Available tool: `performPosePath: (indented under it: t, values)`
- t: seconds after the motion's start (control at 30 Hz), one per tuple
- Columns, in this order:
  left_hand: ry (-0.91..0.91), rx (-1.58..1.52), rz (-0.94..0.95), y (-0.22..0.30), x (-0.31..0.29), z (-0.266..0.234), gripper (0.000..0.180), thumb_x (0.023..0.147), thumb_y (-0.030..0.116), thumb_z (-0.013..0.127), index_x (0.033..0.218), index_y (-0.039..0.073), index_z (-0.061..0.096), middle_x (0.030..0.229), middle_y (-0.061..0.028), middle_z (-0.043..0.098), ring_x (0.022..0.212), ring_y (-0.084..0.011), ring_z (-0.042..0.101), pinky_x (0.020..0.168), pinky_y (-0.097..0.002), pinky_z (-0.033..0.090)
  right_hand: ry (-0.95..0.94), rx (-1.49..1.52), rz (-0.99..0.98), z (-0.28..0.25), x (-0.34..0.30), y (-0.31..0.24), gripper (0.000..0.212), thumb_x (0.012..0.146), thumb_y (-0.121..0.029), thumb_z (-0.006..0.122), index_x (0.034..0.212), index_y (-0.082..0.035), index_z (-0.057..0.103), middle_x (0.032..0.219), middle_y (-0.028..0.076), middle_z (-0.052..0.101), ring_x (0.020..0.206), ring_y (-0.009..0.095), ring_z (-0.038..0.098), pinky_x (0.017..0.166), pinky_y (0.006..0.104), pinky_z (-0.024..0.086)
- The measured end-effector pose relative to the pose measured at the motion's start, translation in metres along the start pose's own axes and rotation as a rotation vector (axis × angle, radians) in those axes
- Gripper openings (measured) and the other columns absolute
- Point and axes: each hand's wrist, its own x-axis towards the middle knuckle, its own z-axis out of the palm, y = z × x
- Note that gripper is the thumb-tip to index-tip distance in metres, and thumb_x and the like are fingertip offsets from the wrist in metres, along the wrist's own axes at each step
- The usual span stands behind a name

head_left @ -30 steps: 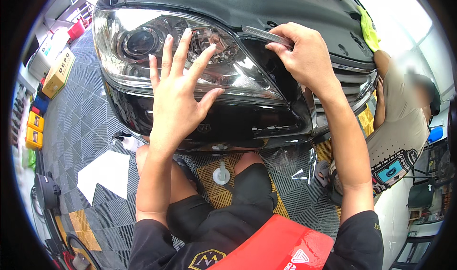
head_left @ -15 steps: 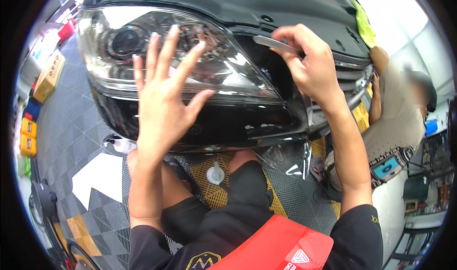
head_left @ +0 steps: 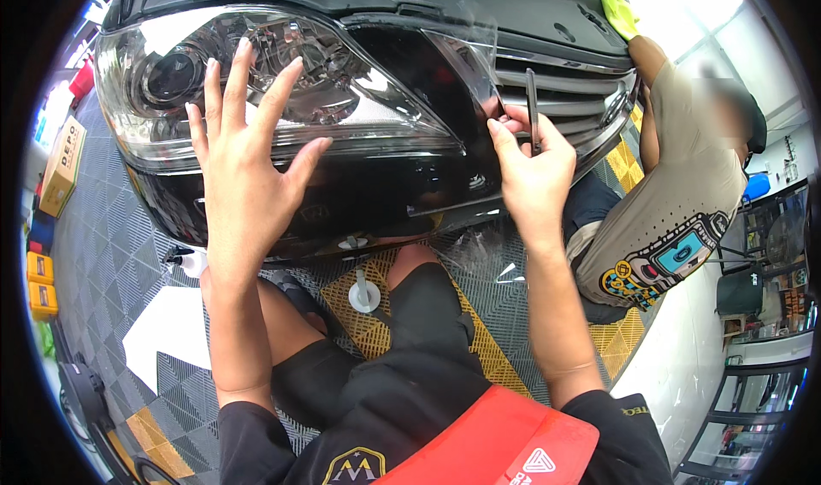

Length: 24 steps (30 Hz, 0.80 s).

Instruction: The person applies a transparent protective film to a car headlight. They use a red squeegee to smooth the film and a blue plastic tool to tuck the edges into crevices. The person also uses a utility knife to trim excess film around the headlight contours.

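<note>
My left hand (head_left: 252, 177), fingers spread wide, is over the clear headlight (head_left: 368, 100) of a black car, its palm by the lamp's lower edge. Whether the fingertips press on the lens, I cannot tell. To the right of the headlight, my right hand (head_left: 540, 177) is closed around a slim dark tool (head_left: 532, 100) that stands upright out of the fist. Its exact kind is hard to make out. The same thumb and fingertips pinch the lower edge of a transparent film (head_left: 483, 44), which rises from them toward the hood, beside the grille (head_left: 556, 79).
Another person (head_left: 684, 177) leans at the right, an arm by a yellow-green cloth (head_left: 616, 6) on the car. On the tiled floor lie a white sheet (head_left: 167, 335), a bottle (head_left: 190, 263) and a white round-based object (head_left: 364, 295). A cardboard box (head_left: 62, 168) stands far left.
My right hand has moved down, turning the tool from slanting to upright, and now pinches film lifted off the car. My left hand stays spread. The whole view has shifted slightly right.
</note>
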Motion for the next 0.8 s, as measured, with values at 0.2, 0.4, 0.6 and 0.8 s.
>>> performPosePath:
  t: [0.2,0.4,0.6,0.8]
  values:
    - [0.017,-0.009,0.019,-0.006,-0.003,0.001,0.076,0.084,0.026,0.086,0.154,0.029,0.057,0.172,-0.0069,0.035,0.160,-0.0357,0.027,0.129,-0.0601,0.018,0.240,0.359,0.109,0.026,-0.048,0.025,0.019,0.101,-0.001,0.067,0.119,0.008,0.070,0.115,0.013,0.074,0.108,0.017,0.069,0.094,0.0300,0.054]
    - [0.012,-0.003,0.033,-0.010,-0.007,0.003,0.077,0.084,0.026,0.086,0.155,0.030,0.056,0.172,-0.0066,0.034,0.160,-0.0353,0.026,0.129,-0.0594,0.018,0.327,0.350,0.201,0.059,-0.062,0.017,0.020,0.104,-0.005,0.064,0.118,0.007,0.073,0.116,0.013,0.073,0.109,0.020,0.070,0.100,0.0339,0.053]
    - [0.022,-0.034,0.081,-0.016,-0.008,0.001,0.078,0.083,0.023,0.086,0.154,0.028,0.056,0.171,-0.0062,0.036,0.159,-0.0363,0.028,0.129,-0.0584,0.020,0.418,0.237,0.035,0.069,-0.055,0.016,0.018,0.102,-0.007,0.068,0.113,0.007,0.074,0.107,0.011,0.071,0.097,0.018,0.069,0.090,0.0319,0.054]
    - [0.033,-0.046,0.083,-0.016,-0.011,0.002,0.078,0.082,0.021,0.087,0.153,0.028,0.056,0.171,-0.0072,0.037,0.158,-0.0382,0.029,0.128,-0.0596,0.020,0.379,0.096,0.143,0.069,-0.042,0.018,0.015,0.094,-0.009,0.079,0.101,0.003,0.075,0.092,0.005,0.064,0.080,0.012,0.059,0.072,0.0312,0.050]
